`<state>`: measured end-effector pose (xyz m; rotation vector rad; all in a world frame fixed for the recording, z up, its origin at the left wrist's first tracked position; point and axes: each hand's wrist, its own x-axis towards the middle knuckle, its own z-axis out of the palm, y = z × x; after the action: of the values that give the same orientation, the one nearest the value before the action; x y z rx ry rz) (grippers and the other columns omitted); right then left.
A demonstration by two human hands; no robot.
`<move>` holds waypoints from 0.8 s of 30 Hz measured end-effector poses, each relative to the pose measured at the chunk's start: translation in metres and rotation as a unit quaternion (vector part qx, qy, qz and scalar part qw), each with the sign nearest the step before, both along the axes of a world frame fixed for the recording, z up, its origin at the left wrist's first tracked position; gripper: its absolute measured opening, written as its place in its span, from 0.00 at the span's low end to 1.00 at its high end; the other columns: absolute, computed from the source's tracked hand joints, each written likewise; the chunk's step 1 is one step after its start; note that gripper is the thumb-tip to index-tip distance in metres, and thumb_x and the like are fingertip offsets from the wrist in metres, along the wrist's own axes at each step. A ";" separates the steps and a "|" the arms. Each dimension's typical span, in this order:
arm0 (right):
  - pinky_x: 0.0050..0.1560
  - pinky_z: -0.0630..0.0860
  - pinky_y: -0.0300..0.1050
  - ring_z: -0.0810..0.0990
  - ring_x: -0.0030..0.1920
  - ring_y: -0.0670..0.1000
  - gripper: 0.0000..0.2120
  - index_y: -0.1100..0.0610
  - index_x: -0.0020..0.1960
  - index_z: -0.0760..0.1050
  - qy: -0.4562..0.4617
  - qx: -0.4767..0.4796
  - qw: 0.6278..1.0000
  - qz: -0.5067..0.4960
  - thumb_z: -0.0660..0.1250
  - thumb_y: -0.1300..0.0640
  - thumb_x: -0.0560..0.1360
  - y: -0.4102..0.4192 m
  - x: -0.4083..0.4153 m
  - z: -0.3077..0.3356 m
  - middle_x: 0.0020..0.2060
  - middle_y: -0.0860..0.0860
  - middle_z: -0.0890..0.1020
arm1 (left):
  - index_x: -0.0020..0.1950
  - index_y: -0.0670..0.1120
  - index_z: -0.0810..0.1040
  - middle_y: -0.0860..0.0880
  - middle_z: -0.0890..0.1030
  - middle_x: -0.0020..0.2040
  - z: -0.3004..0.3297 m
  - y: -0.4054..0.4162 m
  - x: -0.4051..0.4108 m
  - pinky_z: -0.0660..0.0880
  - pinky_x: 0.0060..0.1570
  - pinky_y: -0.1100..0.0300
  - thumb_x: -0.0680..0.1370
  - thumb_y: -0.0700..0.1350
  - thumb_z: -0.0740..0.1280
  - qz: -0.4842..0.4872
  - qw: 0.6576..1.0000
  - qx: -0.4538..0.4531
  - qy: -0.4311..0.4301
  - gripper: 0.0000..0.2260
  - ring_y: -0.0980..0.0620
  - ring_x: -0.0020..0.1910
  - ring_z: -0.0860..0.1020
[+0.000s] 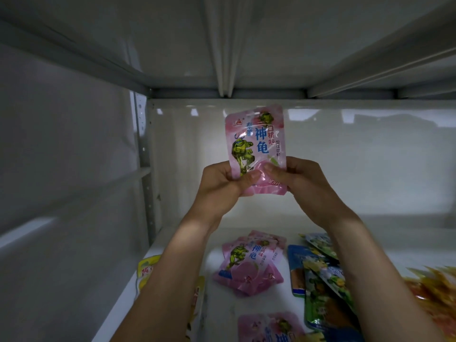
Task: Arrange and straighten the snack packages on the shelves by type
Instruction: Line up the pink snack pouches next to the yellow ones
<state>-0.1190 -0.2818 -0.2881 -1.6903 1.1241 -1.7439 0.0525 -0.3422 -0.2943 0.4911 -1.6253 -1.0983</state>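
I hold a pink snack packet (255, 141) with a green turtle picture upright in front of the shelf's white back wall. My left hand (219, 183) pinches its lower left corner and my right hand (299, 180) pinches its lower right corner, thumbs on the front. Below, on the white shelf (246, 218), lies a small pile of the same pink packets (249, 265). Another pink packet (269, 328) lies at the bottom edge of the view.
Blue and green packets (318, 275) lie overlapped right of the pink pile. Orange-yellow packets (434, 287) sit at the far right. Yellow packets (148, 267) lie at the shelf's left edge, partly behind my left forearm. A shelf board hangs overhead, and a perforated upright (144, 154) stands left.
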 end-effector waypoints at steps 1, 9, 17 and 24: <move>0.63 0.82 0.51 0.87 0.57 0.56 0.13 0.60 0.61 0.85 0.006 0.007 1.000 0.010 0.71 0.55 0.80 0.001 0.002 0.000 0.54 0.56 0.88 | 0.32 0.50 0.83 0.55 0.84 0.32 0.000 -0.001 -0.001 0.84 0.49 0.53 0.79 0.36 0.74 0.005 1.000 -0.011 -0.008 0.16 0.53 0.37 0.84; 0.63 0.79 0.58 0.87 0.56 0.55 0.11 0.55 0.60 0.86 0.057 0.051 0.997 -0.023 0.67 0.54 0.83 0.002 -0.005 -0.001 0.54 0.53 0.89 | 0.58 0.40 0.86 0.47 0.89 0.52 -0.005 0.001 -0.003 0.82 0.52 0.60 0.76 0.34 0.76 -0.027 1.000 -0.011 0.007 0.11 0.49 0.52 0.87; 0.47 0.82 0.38 0.89 0.51 0.50 0.10 0.62 0.58 0.85 0.035 0.021 0.999 -0.025 0.70 0.59 0.81 0.002 -0.002 0.003 0.52 0.55 0.89 | 0.63 0.42 0.84 0.45 0.87 0.58 -0.001 -0.001 0.003 0.82 0.61 0.51 0.78 0.38 0.74 -0.077 0.996 0.047 -0.014 0.14 0.47 0.58 0.86; 0.46 0.81 0.34 0.88 0.49 0.47 0.11 0.62 0.60 0.85 0.021 0.024 0.999 -0.036 0.70 0.57 0.81 0.018 0.007 0.015 0.50 0.54 0.89 | 0.59 0.40 0.86 0.45 0.88 0.53 0.014 0.011 0.008 0.83 0.52 0.58 0.76 0.39 0.76 -0.045 0.998 0.041 -0.006 0.12 0.49 0.53 0.87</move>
<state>-0.1121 -0.2638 -0.2732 -1.6841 1.2506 -1.7179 0.0608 -0.3312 -0.2806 0.4823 -1.6305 -1.2339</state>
